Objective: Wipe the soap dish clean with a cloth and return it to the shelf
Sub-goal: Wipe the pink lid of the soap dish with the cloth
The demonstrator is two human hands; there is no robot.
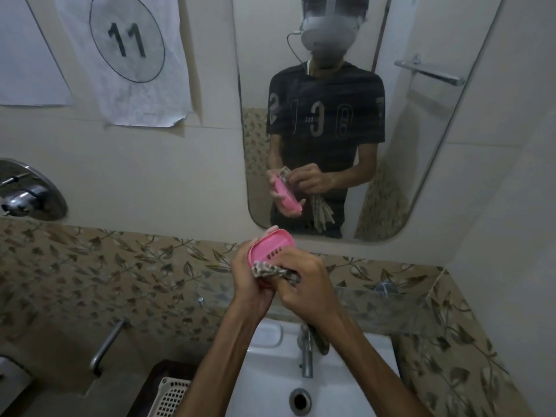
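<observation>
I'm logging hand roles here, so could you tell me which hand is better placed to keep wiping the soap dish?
Right: its grip already holds the cloth against the soap dish, which the left hand steadies.

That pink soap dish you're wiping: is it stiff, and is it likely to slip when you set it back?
The soap dish looks like thin moulded plastic, so probably stiff and light; the left hand holds it alone. Its smooth surface may be slippery if wet. The cloth in the right hand droops, so it is floppy.

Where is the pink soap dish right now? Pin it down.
In the head view, the pink soap dish is held up centre-frame in the left hand, above the white sink and just below the mirror, with the right hand pressing the patterned cloth against it.
</observation>
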